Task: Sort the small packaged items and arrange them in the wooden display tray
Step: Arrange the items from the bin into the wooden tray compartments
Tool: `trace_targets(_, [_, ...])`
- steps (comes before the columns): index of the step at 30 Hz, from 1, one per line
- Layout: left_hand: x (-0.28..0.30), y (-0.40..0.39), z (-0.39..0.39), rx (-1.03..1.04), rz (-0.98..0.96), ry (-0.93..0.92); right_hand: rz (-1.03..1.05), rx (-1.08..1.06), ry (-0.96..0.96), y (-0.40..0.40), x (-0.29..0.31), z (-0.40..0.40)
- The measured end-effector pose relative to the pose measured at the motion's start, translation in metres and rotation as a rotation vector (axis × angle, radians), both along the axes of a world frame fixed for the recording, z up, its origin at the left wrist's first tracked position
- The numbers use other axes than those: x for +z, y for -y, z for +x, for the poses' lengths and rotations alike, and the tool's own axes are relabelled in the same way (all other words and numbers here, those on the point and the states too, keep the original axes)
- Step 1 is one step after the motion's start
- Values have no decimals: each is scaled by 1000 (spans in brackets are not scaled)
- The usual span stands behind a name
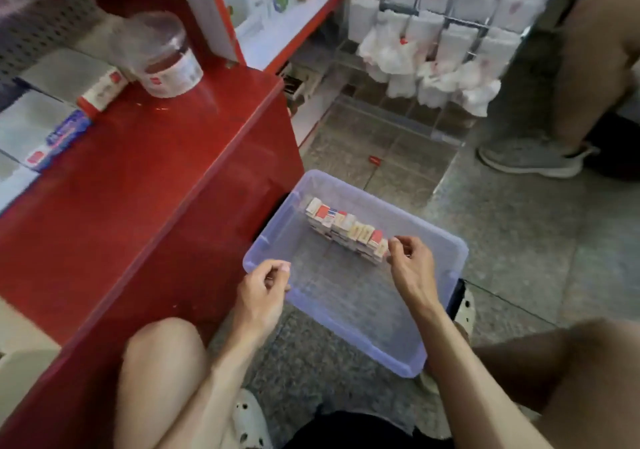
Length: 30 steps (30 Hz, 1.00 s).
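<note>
A translucent bluish plastic bin sits on the floor between my knees. Inside it, a row of several small red, white and tan packaged boxes runs diagonally near the far side. My right hand hovers at the near end of that row, fingers curled, fingertips close to the last box; whether it pinches one is unclear. My left hand hangs over the bin's left rim with fingers loosely curled and nothing in it. No wooden tray is in view.
A red counter stands to the left, carrying a clear jar and flat boxes. White packets hang on a wire rack behind. Another person's leg and grey shoe stand at right. A small red item lies on the floor.
</note>
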<state>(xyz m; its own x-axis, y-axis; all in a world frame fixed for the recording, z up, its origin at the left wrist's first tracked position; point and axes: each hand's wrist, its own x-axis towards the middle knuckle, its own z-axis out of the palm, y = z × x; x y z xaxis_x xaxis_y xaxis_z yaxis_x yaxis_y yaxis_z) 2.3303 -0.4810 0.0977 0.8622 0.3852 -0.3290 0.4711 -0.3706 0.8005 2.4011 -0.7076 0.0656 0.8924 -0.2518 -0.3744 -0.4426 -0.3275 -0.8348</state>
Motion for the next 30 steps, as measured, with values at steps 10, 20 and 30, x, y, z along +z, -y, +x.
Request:
trace_targets(10, [-121, 3, 68, -333, 285, -169, 111, -149, -310, 1, -165, 35])
trace_targets(20, [-141, 18, 67, -267, 628, -155, 283, -344, -416, -12, -216, 80])
trace_targets(30, [-144, 18, 68, -269, 655, -145, 379, -459, -410, -19, -230, 94])
